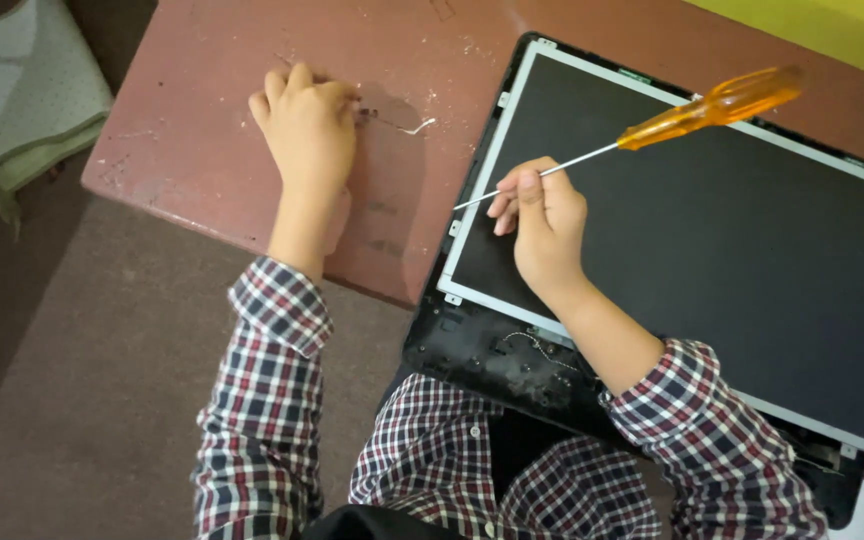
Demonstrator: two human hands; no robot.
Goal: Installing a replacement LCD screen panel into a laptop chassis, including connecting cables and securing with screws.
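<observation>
Currently, my right hand [544, 222] grips the metal shaft of the orange-handled screwdriver [652, 125] over the left edge of the bare screen panel [712, 250]. Left hand [307, 125], fingers curled, rests on the reddish surface [202, 120], gripping nothing I can see.

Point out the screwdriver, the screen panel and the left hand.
screwdriver [709, 107], head view, on its orange handle.
screen panel [712, 250], head view, on the bare dark face.
left hand [307, 130], head view, on the back of the hand resting on the table.
</observation>
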